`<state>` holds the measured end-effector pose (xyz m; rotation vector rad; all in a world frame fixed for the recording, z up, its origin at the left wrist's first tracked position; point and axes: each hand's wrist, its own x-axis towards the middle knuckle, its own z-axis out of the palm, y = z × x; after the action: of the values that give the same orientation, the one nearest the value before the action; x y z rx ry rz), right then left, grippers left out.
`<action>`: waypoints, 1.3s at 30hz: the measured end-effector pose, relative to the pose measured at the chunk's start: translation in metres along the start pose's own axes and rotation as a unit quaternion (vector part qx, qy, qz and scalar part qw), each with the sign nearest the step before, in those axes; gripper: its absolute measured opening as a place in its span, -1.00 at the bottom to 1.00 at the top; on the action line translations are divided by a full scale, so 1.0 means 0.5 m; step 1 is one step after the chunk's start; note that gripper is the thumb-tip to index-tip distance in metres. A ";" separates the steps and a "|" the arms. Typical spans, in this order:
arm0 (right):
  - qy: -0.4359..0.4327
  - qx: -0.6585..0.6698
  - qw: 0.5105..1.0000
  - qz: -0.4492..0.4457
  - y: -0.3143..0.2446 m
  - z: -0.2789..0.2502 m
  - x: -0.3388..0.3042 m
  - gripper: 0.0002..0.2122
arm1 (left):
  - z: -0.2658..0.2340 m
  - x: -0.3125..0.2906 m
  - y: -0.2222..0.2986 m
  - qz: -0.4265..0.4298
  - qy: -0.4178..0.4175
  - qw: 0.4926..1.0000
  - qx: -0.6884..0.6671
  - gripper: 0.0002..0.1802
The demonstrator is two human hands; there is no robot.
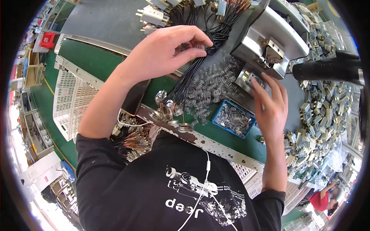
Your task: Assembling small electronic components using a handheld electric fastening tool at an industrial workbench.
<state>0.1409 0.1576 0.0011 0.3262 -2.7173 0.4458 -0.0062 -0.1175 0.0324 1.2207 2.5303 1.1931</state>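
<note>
My left hand (169, 52) is raised over the bundle of black cables (217, 32), its thumb and forefinger closed around a small wire coil spring (199, 47). Below and to its right spreads a heap of coil springs (210, 84). My right hand (271, 104) rests its fingertips on a small grey plug part (254, 79) with brass pins. This part sits on the metal base of a bench press fixture (269, 50). Nearest to the right wrist is a blue tray (230, 132) of small metal pieces.
Many grey plug parts (312, 115) are piled along the right, by a black cylindrical arm (327, 72). White plugs (154, 16) on cables lie at the far side. Round metal cups (166, 112) stand at the table's chipped near edge (216, 145). A white crate (69, 102) is at left.
</note>
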 end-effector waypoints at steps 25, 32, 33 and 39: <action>-0.256 0.186 0.941 0.116 -0.011 -0.096 0.001 -0.77 | 0.099 0.120 0.057 0.238 -0.063 0.968 0.059 -0.82; -0.079 0.202 0.956 0.197 -0.016 -0.026 -0.078 -0.75 | 0.180 0.146 0.056 0.257 -0.085 0.960 0.073 -0.83; -0.077 0.202 0.956 0.199 -0.016 -0.033 -0.077 -0.75 | 0.187 0.150 0.059 0.245 -0.089 0.963 0.072 -0.84; -0.027 0.287 0.944 0.159 -0.015 -0.043 -0.087 -0.61 | 0.200 0.148 0.044 0.268 -0.090 0.953 0.111 -0.87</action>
<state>0.1895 0.1653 0.0051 0.0388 -2.6404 1.3450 -0.0041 0.0034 -0.0041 2.0606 2.3132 0.8225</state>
